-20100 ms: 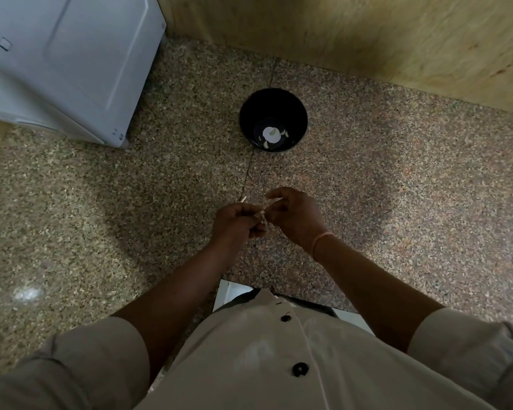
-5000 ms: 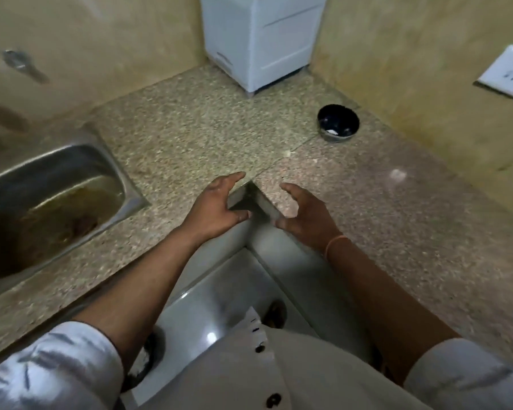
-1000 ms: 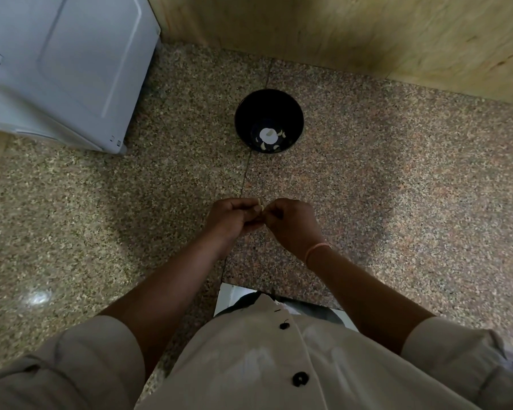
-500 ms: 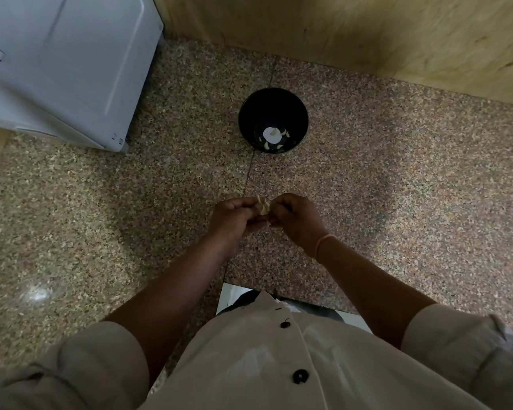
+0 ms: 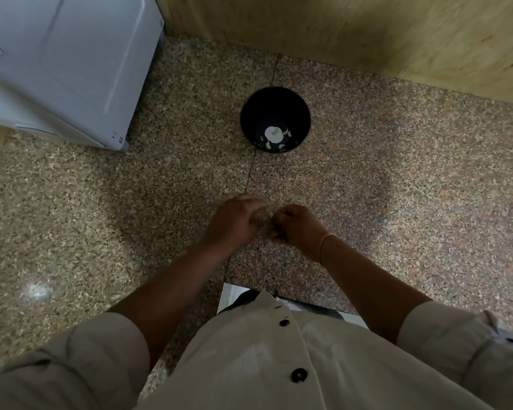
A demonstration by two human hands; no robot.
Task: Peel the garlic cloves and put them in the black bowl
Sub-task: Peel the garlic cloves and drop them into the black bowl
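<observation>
Head view, peeling step in hand. Both hands meet above the speckled brown granite desk [image 5: 397, 187], at mid-scene and near the person's body. The left hand [image 5: 234, 221] has a narrow grip, fingers curled about a small, pale garlic clove [image 5: 261, 216] (blurred, so its state of peeling cannot be read). The right hand [image 5: 298, 229], with a thin orange wristband [image 5: 325, 245], also shows a narrow grip, fingertips drawn together just beside the clove; whether they pinch its skin cannot be told. The round black bowl [image 5: 248, 113] stands farther off on the desk, straight beyond the hands and well apart from them, and holds several white peeled pieces [image 5: 273, 134] on its bottom. A white box-shaped appliance [image 5: 57, 63] fills the far left; a yellow-brown wood-grain wall [image 5: 338, 31] closes the far side. Risks, as judged: the clove is held in the air and not over the bowl, so a thumb slipping on loosened skin could drop it onto the desk or off the near edge. Flakes of skin clinging to the fingers could go into the bowl with the clove. A toss from here could miss the rim or tip the bowl.
</observation>
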